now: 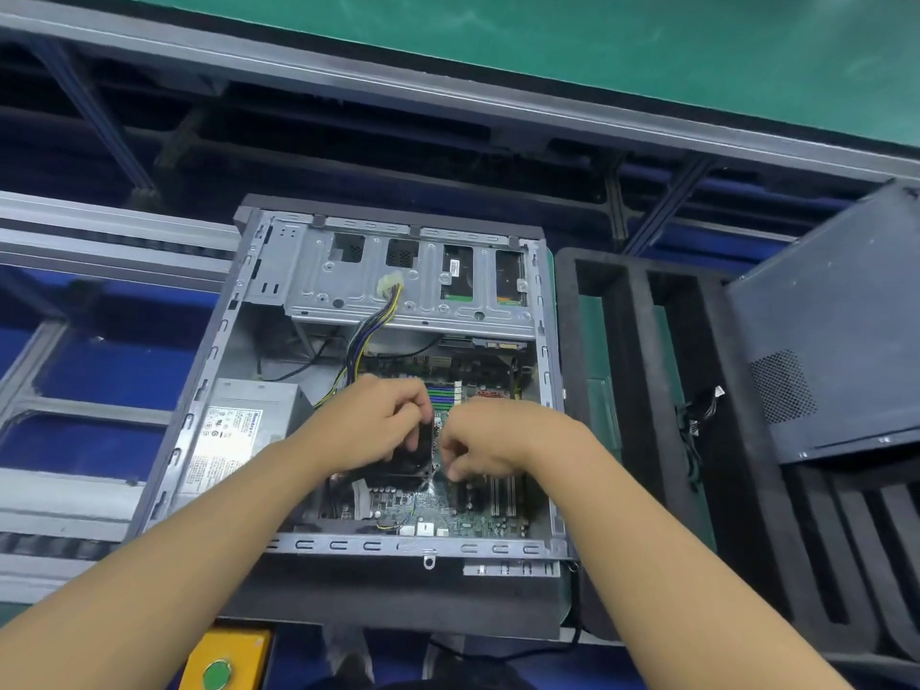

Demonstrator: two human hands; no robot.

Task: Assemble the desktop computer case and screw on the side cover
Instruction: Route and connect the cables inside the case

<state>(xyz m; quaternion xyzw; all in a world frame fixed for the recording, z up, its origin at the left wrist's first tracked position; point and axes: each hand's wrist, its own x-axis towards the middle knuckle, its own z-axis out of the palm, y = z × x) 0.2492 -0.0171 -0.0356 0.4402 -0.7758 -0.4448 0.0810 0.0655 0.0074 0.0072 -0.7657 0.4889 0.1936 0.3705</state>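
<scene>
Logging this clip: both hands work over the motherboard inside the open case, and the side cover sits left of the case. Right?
Not quite. The head view shows the side cover right of the case, beyond the black foam tray. The rest holds: left hand and right hand are both over the motherboard inside the open case.

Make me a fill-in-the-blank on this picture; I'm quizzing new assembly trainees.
1. The side cover sits to the ____ of the case.
2. The left hand and right hand meet over the ____.
3. The button on the yellow box is ____.
Missing: right; motherboard; green.
</scene>
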